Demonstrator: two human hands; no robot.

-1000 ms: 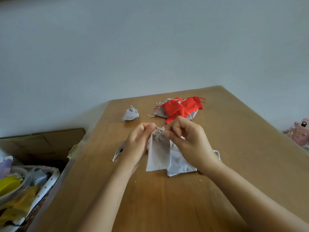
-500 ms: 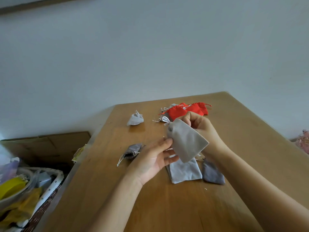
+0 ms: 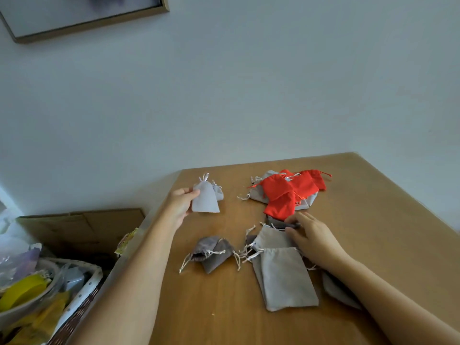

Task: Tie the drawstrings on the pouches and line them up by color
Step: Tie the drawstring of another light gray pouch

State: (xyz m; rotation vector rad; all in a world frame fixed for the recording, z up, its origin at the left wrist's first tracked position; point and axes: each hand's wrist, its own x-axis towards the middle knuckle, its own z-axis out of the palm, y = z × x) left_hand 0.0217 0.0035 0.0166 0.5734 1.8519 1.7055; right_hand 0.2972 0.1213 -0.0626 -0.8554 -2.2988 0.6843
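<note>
My left hand [image 3: 178, 205] pinches the left edge of a tied light grey pouch [image 3: 206, 200] at the table's far left, right beside another small tied light grey pouch [image 3: 218, 191]. My right hand [image 3: 313, 237] reaches to a dark grey pouch [image 3: 275, 223] below the red pouches [image 3: 286, 192] and pinches its end. Two flat light grey pouches [image 3: 286, 277] lie under and beside that hand. A crumpled dark grey pouch [image 3: 214, 252] lies mid-table. Part of another dark one [image 3: 336, 290] shows beside my right forearm.
The wooden table [image 3: 373, 220] ends at the wall behind and drops off on the left. Grey pouches [image 3: 256, 194] lie under the red pile. Left of the table, on the floor, stand a cardboard box [image 3: 82, 227] and a basket [image 3: 82, 302] of clutter.
The tied light grey pouch passed from my right hand to my left, which carried it to the far left beside the other small pouch. My right hand dropped to the dark grey pouch.
</note>
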